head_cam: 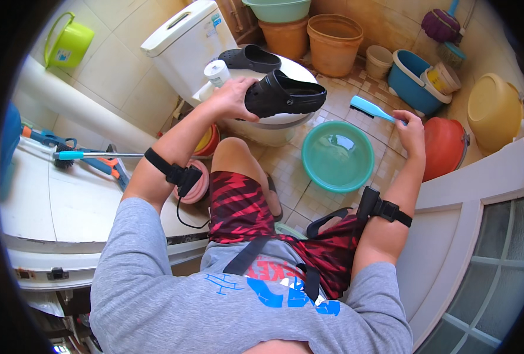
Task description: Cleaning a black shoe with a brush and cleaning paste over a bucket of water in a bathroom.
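My left hand grips the toe end of a black clog above the closed toilet lid. Behind it, a second black clog lies on the lid, beside a white lidded jar. On the right, my right hand holds a light-blue scrub brush by its handle, dark bristles facing down. Between my hands and lower, a green plastic basin with water in it rests on the tiled floor. The brush and the clog are apart.
Brown buckets and a blue mop bucket line the far wall. A red basin and a yellow bucket lean at right near the white door. Brushes with long handles lie on the white surface at left.
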